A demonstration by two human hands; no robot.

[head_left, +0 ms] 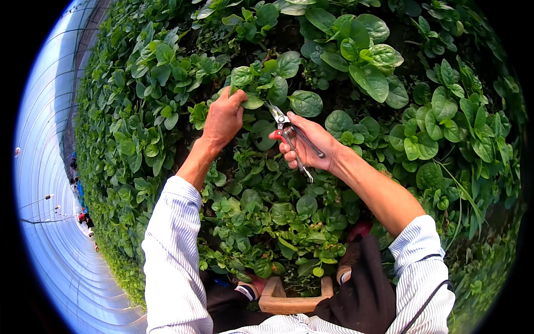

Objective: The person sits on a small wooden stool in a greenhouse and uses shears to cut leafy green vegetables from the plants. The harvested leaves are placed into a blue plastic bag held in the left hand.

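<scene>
My left hand [225, 117] pinches a leafy green shoot [253, 101] between thumb and forefinger, its leaves fanning out above and to the right. In my right hand [311, 144] lies a pair of pruning shears [282, 120] with metal blades, a spring and a worn red grip. The blade tips point up and left, beside the stems just right of my left hand. Leaves hide exactly where the tips end, so I cannot tell whether they touch a stem.
Dense leafy plants [275, 213] surround my hands. Below, a low wooden stool [292, 304] stands between my legs, near my shoes. An arched plastic greenhouse cover [46, 158] curves along the left. Several people appear small at the far left edge of the plants.
</scene>
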